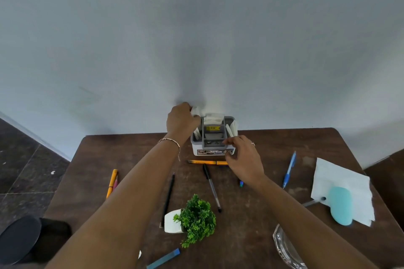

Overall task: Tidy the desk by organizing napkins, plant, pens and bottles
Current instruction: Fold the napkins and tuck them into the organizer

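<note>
Centrally, at table's (131,148) 12 o'clock edge, left hand (180,121) is pinching napkin (195,111); right hand (244,159) is gripping organizer (215,151) rim.

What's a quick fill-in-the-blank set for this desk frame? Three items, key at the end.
1. The left hand grips a white napkin over the ____ side of the desk organizer.
2. The potted plant lies tipped on its ____.
3. The light blue bottle lies on a spread napkin near the desk's ____ edge.

Missing words: left; side; right.
</note>
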